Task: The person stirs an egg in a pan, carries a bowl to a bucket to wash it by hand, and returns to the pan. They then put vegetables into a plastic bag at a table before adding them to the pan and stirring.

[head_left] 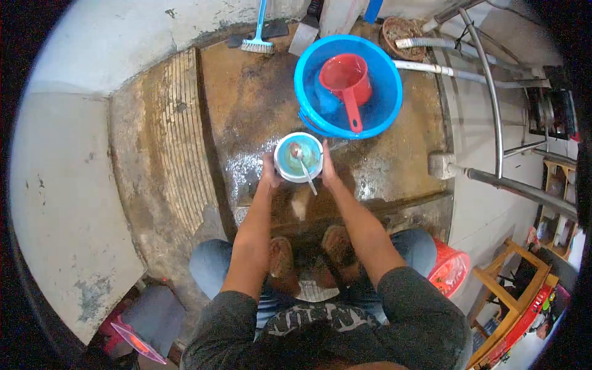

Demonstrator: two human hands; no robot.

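Between my two hands is a round bowl (286, 169) with a white rim and a blue-green inside. A metal spoon (306, 173) leans in it, its handle sticking out over the near rim. My left hand (270, 170) is pressed around the bowl's left side, and my right hand (328, 164) grips the opposite side. Just beyond the bowl stands a large blue basin (393, 89) of water. Inside the basin sits a red dipper (351, 108) with its handle pointing toward me.
Wet brown floor (246, 105) lies around the bowl, with a ridged concrete step (179, 123) to the left. A blue brush (258, 44) leans near the back wall. Metal pipes (493, 111) run along the right wall. A red basket (453, 271) is beside my right knee.
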